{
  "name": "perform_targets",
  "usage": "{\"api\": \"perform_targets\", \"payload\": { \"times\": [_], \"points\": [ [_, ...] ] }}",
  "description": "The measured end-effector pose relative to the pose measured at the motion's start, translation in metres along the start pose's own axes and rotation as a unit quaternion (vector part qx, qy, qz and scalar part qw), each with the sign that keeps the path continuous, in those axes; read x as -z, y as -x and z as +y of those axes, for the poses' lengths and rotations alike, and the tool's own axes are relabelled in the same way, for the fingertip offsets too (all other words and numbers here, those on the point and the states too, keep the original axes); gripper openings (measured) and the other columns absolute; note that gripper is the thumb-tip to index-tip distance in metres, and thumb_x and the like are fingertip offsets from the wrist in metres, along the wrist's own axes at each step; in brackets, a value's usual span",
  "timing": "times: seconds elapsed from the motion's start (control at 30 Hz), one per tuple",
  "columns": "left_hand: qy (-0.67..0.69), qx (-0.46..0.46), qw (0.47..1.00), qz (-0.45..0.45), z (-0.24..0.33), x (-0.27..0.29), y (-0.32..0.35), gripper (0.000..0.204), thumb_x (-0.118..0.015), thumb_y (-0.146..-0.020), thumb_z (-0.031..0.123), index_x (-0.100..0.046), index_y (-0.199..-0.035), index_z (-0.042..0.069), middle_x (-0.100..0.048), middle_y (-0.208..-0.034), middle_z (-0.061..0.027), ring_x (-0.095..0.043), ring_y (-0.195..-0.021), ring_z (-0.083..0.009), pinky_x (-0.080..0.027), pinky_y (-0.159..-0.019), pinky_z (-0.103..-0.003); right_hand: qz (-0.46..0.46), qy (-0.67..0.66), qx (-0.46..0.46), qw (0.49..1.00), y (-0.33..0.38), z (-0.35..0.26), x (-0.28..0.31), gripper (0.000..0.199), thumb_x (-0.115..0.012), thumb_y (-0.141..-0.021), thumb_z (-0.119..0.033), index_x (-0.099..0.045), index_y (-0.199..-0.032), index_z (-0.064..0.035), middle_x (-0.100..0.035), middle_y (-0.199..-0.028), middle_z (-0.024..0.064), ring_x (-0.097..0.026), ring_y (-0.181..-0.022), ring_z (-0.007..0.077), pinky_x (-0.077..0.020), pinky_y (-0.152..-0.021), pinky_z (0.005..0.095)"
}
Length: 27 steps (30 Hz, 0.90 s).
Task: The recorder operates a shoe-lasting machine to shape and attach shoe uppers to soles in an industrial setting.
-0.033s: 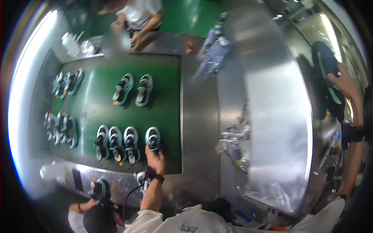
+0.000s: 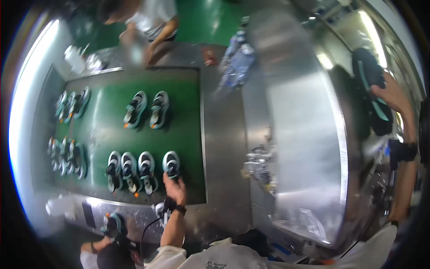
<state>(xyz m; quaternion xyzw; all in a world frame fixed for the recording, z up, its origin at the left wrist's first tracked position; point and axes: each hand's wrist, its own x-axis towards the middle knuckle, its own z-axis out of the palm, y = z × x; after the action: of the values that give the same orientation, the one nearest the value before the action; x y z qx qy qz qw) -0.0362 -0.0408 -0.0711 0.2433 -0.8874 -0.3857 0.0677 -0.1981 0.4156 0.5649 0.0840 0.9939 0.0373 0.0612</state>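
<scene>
The left hand (image 2: 175, 188) grips a white-and-teal sneaker (image 2: 171, 163) at the near-right end of the green conveyor belt (image 2: 179, 112) — the placing step, by appearance. The right hand (image 2: 394, 95) clasps a dark teal-trimmed shoe (image 2: 371, 89) beside the steel housing (image 2: 295, 112); releasing squarely comes next.

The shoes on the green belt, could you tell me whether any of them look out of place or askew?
Nothing is damaged or spilled. The shoe under the left hand stands alone, with a gap to the row of three; the far pair sits slightly tilted.

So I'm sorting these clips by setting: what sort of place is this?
Most likely a shoe factory line: rows of sneakers lie on a green conveyor belt, beside a large steel machine housing. The left hand touches one sneaker; the right hand holds another shoe.
</scene>
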Motion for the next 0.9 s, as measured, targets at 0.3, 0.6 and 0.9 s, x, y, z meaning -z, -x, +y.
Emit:
{"api": "perform_targets", "payload": {
  "times": [0.3, 0.6, 0.9],
  "points": [
    [0.099, -0.111, 0.983, -0.109, -0.043, 0.015, -0.007, 0.078, -0.067, -0.081, 0.01, -0.026, -0.146, -0.003, -0.041, -0.143, -0.025, -0.041, -0.132, -0.0382, -0.031, -0.11, -0.043, 0.217, -0.096, 0.118, 0.964, 0.055, -0.016, -0.019, 0.097, -0.08, -0.069, -0.046, -0.042, -0.134, 0.0148, -0.049, -0.134, 0.0329, -0.05, -0.126, 0.0399, -0.0383, -0.107, 0.0415],
    [0.41, -0.159, 0.624, -0.646, 0.228, 0.129, 0.228, 0.053, -0.069, -0.088, 0.007, -0.042, -0.133, 0.0, -0.044, -0.114, -0.0121, -0.043, -0.099, -0.0232, -0.036, -0.084, -0.038, 0.482, -0.044, 0.133, 0.865, 0.316, 0.01, 0.01, 0.08, -0.082, -0.065, -0.036, -0.05, -0.13, -0.0026, -0.063, -0.099, 0.0186, -0.061, -0.094, 0.0333, -0.0499, -0.084, 0.0448],
    [0.49, -0.211, 0.33, -0.778, 0.373, 0.188, 0.439, 0.057, -0.049, -0.1, 0.043, -0.036, -0.14, 0.006, -0.047, -0.134, -0.0101, -0.051, -0.121, -0.0238, -0.044, -0.101, -0.04, 0.405, 0.081, -0.246, 0.877, 0.565, -0.024, -0.124, 0.089, -0.078, -0.063, -0.055, -0.053, -0.125, 0.0051, -0.054, -0.097, 0.0176, -0.048, -0.096, 0.0302, -0.0393, -0.078, 0.0442]
  ]
}}
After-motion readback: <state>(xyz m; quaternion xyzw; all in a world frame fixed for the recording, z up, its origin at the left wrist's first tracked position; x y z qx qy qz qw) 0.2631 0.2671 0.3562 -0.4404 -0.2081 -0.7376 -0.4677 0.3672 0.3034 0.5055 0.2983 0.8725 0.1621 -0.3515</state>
